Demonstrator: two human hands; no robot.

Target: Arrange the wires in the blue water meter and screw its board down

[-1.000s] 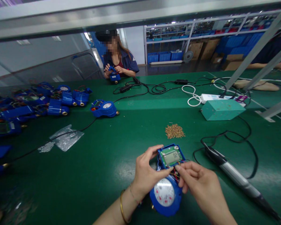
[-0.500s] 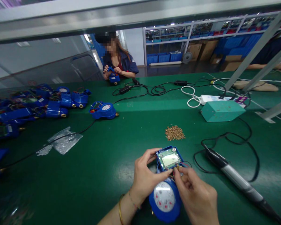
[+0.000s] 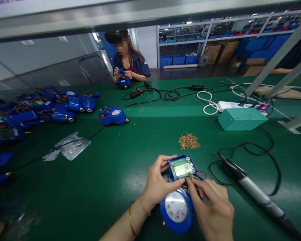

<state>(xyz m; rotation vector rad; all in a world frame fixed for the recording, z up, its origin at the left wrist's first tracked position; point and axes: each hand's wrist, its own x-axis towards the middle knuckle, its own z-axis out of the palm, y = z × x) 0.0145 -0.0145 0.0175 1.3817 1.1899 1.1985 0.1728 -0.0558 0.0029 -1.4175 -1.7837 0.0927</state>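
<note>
A blue water meter with a white round dial lies on the green table in front of me. Its open blue housing holds a green circuit board with a small display. My left hand grips the left side of the housing, thumb on its near edge. My right hand rests over the meter's right side, fingertips pinched at the coloured wires between the board and the dial.
A pile of small brass screws lies beyond the meter. An electric screwdriver with a black cable lies at right. A teal box, a power strip and cables sit further back. Several blue meters crowd the left. A person across the table holds another meter.
My right hand has slid further over the wires, fingers curling down onto them. The meter has barely shifted. The display shows digits again after looking blank.
</note>
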